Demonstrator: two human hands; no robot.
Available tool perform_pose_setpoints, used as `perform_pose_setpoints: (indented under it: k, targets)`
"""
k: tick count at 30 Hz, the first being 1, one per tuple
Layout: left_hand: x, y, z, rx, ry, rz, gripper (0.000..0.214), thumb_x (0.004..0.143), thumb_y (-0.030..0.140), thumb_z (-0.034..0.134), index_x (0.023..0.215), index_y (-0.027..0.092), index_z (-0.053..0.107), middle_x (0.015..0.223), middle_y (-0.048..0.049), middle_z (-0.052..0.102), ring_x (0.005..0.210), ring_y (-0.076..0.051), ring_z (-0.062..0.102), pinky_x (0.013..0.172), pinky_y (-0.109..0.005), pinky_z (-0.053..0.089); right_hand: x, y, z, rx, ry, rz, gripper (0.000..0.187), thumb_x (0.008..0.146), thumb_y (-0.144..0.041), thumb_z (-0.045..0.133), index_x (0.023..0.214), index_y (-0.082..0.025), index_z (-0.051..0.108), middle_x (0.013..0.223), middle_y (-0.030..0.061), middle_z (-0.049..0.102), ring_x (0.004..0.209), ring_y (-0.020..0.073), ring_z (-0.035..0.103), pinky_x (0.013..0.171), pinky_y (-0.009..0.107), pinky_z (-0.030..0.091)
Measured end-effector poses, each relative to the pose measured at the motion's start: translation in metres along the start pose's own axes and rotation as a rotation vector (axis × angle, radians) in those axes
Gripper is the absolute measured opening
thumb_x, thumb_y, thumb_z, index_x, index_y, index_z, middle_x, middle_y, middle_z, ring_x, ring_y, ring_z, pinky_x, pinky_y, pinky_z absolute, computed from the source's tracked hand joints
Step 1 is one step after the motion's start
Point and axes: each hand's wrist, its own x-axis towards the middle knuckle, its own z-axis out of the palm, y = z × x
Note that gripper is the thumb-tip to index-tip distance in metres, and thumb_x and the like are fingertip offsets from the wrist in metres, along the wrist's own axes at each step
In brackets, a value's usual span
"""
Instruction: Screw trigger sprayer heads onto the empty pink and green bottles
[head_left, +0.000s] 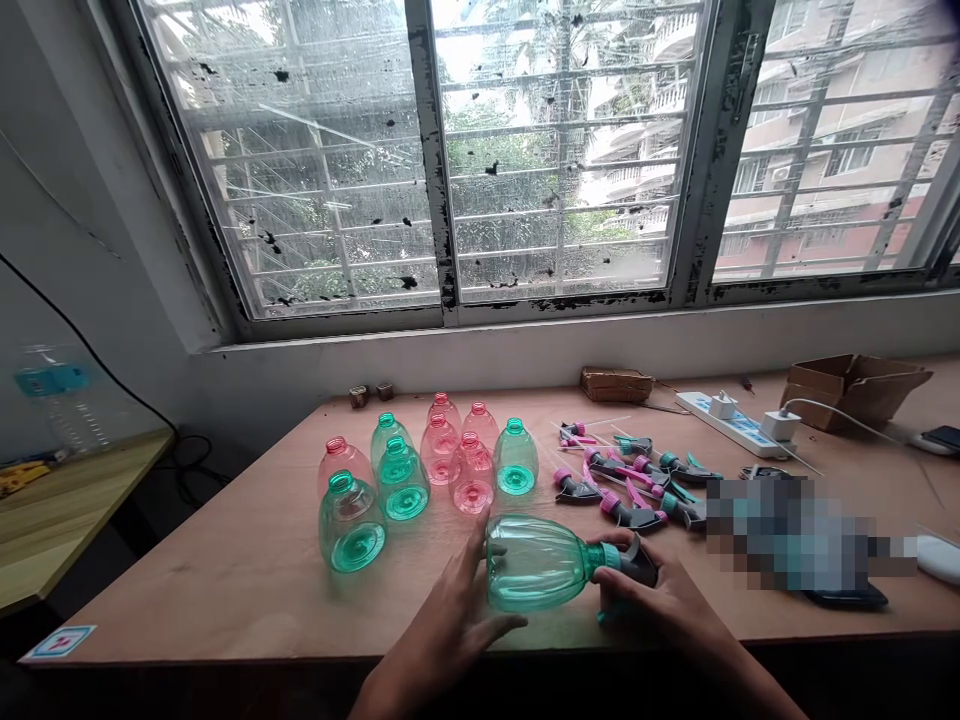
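Note:
A clear green spray bottle (536,565) lies on its side in the air above the table's front edge, its base to the left. My right hand (660,590) is closed around its neck and grey-and-teal trigger spray head (636,562). At the base, my left hand (461,605) is open, its fingers behind the bottle and its thumb stretched out below. Whether the left fingers touch the plastic I cannot tell. Behind it stand several capless green bottles (354,525) and pink bottles (472,475). A pile of pink and teal trigger sprayers (630,480) lies to their right.
On the brown table (225,570) are a white power strip (731,422) with plugged-in chargers, an open cardboard box (847,390), a brown package (616,384) and a blurred-out item (795,535). A window (555,150) rises behind. At left, a large plastic bottle (64,395) stands on another table.

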Motion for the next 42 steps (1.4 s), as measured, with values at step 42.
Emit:
perform_pose_setpoints:
  k: [42]
  targets:
    - [0.0, 0.011, -0.005, -0.002, -0.042, -0.029, 0.116, 0.082, 0.024, 0.086, 0.167, 0.038, 0.009, 0.167, -0.0062, 0.041, 0.155, -0.033, 0.034, 0.128, -0.051, 0.026, 0.002, 0.007, -0.005, 0.097, -0.037, 0.002, 0.047, 0.079, -0.051, 0.086, 0.107, -0.018, 0.069, 0.065, 0.0027, 0.079, 0.061, 0.0238, 0.074, 0.06, 0.032, 0.057]
